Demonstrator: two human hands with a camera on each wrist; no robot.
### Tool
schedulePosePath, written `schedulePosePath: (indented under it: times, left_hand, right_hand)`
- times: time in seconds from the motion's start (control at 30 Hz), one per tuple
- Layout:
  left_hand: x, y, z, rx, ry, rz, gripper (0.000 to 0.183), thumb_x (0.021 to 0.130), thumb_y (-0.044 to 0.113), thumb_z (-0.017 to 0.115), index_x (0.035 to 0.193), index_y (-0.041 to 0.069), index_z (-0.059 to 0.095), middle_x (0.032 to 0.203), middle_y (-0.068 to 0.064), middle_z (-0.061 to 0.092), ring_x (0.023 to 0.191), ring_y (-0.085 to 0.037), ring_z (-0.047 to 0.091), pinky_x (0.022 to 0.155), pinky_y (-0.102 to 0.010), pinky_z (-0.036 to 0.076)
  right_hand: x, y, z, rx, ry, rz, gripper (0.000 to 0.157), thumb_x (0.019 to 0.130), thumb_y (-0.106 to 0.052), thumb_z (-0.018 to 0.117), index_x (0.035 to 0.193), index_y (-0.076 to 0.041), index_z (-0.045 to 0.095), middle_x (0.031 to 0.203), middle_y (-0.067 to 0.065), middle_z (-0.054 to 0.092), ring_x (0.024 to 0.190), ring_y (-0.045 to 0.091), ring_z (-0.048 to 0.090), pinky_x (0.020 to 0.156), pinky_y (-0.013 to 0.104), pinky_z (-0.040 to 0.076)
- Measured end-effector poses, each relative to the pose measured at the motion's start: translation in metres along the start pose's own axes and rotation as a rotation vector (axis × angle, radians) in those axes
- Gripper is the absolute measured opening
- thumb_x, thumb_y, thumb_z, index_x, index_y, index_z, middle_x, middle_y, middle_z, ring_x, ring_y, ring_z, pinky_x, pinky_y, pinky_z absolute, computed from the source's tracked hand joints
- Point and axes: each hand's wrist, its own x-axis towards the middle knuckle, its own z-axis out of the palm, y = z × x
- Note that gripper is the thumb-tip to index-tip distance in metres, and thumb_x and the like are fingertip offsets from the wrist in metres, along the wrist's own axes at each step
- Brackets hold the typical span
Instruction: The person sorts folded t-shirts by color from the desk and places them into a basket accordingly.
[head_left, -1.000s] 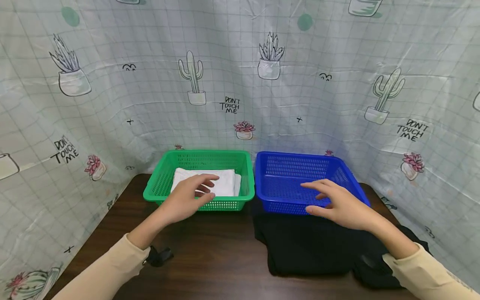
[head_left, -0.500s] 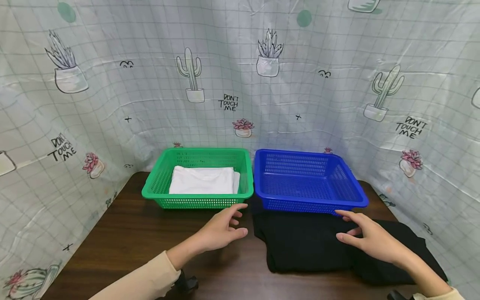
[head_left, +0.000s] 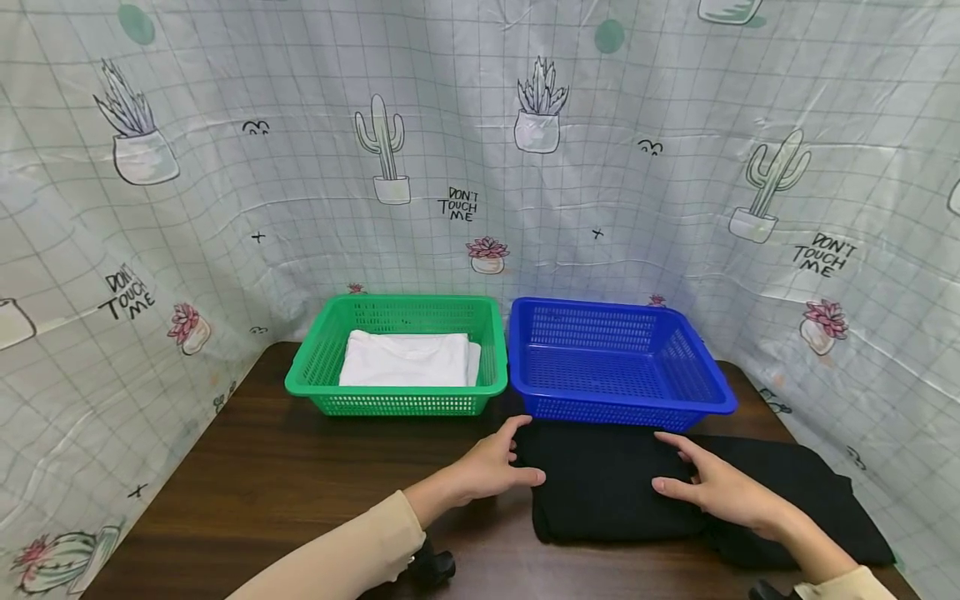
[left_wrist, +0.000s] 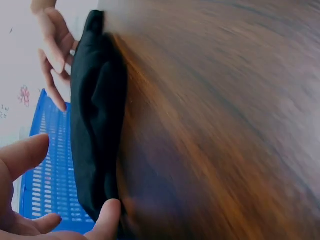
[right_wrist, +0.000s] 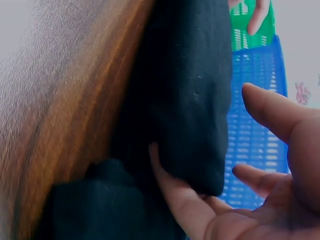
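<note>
A black folded cloth [head_left: 600,483] lies on the table in front of the blue basket. My left hand [head_left: 491,468] is at its left end, thumb and fingers spread apart. In the left wrist view, a fingertip [left_wrist: 109,212] reaches the cloth's end. My right hand [head_left: 727,492] stands over the right end, its thumb apart from its fingers. The right wrist view has one finger [right_wrist: 177,192] against that end of the cloth. Neither hand grips it. A second black cloth [head_left: 795,479] lies to the right, partly behind my right hand and forearm.
The blue basket [head_left: 622,408] stands behind the black cloth with nothing in it. To its left, a green basket [head_left: 397,405] holds white folded cloth [head_left: 405,360]. A patterned curtain [head_left: 300,208] closes off the back and sides of the brown table [head_left: 300,500].
My left hand has come from over the green basket rightward and down to the black cloth's left end. My right hand has come down from the blue basket to the right end.
</note>
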Motion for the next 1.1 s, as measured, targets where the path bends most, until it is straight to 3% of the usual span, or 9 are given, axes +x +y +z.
schedulePosePath:
  times: [0.17, 0.33, 0.43, 0.57, 0.77, 0.93, 1.1]
  left_hand:
    - [0.007, 0.002, 0.008, -0.077, -0.035, -0.037, 0.086, 0.082, 0.025, 0.081, 0.152, 0.020, 0.030, 0.145, -0.023, 0.042, 0.131, -0.038, 0.045, 0.098, -0.052, 0.046]
    - [0.009, 0.010, 0.017, -0.143, -0.038, -0.090, 0.088, 0.077, 0.020, 0.085, 0.150, 0.019, 0.035, 0.149, -0.022, 0.037, 0.139, -0.037, 0.035, 0.106, -0.054, 0.038]
    - [0.009, 0.013, 0.022, -0.171, -0.018, -0.107, 0.091, 0.073, 0.015, 0.087, 0.149, 0.020, 0.037, 0.150, -0.020, 0.037, 0.136, -0.037, 0.039, 0.106, -0.054, 0.036]
    - [0.010, 0.011, 0.024, -0.205, 0.011, -0.102, 0.094, 0.070, 0.007, 0.088, 0.148, 0.023, 0.039, 0.148, -0.015, 0.040, 0.129, -0.033, 0.045, 0.106, -0.054, 0.037]
    - [0.013, 0.004, 0.027, -0.255, 0.006, -0.112, 0.090, 0.070, 0.002, 0.087, 0.145, 0.024, 0.042, 0.143, -0.013, 0.042, 0.122, -0.030, 0.048, 0.104, -0.051, 0.040]
    - [0.015, 0.001, 0.032, -0.233, 0.032, -0.101, 0.085, 0.072, 0.007, 0.087, 0.143, 0.024, 0.044, 0.144, -0.013, 0.043, 0.129, -0.033, 0.043, 0.107, -0.056, 0.034]
    - [0.016, 0.002, 0.038, -0.261, 0.056, -0.089, 0.083, 0.071, 0.006, 0.087, 0.141, 0.026, 0.046, 0.147, -0.011, 0.039, 0.133, -0.035, 0.038, 0.107, -0.060, 0.030]
  right_hand:
    - [0.005, 0.001, 0.006, 0.001, 0.013, -0.017, 0.079, 0.093, -0.043, 0.064, 0.155, -0.014, 0.024, 0.158, 0.027, 0.015, 0.142, 0.054, 0.011, 0.101, 0.067, 0.032]
    - [0.011, 0.004, 0.014, 0.071, 0.017, 0.000, 0.084, 0.090, -0.041, 0.069, 0.156, -0.015, 0.023, 0.158, 0.024, 0.016, 0.141, 0.051, 0.018, 0.100, 0.066, 0.033]
    - [0.012, 0.006, 0.017, 0.099, 0.029, -0.017, 0.085, 0.088, -0.039, 0.072, 0.155, -0.018, 0.023, 0.158, 0.022, 0.018, 0.141, 0.049, 0.022, 0.101, 0.064, 0.034]
    - [0.011, 0.006, 0.019, 0.154, 0.037, -0.038, 0.081, 0.088, -0.036, 0.073, 0.154, -0.020, 0.029, 0.160, 0.020, 0.015, 0.143, 0.049, 0.010, 0.103, 0.070, 0.026]
    - [0.008, 0.007, 0.022, 0.269, 0.036, 0.011, 0.077, 0.089, -0.034, 0.072, 0.153, -0.021, 0.032, 0.162, 0.017, 0.006, 0.144, 0.050, -0.007, 0.104, 0.075, 0.016]
    - [0.011, 0.006, 0.027, 0.294, 0.036, 0.016, 0.077, 0.088, -0.035, 0.073, 0.152, -0.021, 0.034, 0.162, 0.016, 0.007, 0.145, 0.048, -0.005, 0.105, 0.073, 0.018]
    - [0.009, 0.007, 0.032, 0.306, 0.058, 0.005, 0.076, 0.086, -0.033, 0.075, 0.151, -0.023, 0.038, 0.159, 0.014, 0.018, 0.145, 0.044, 0.010, 0.105, 0.067, 0.026]
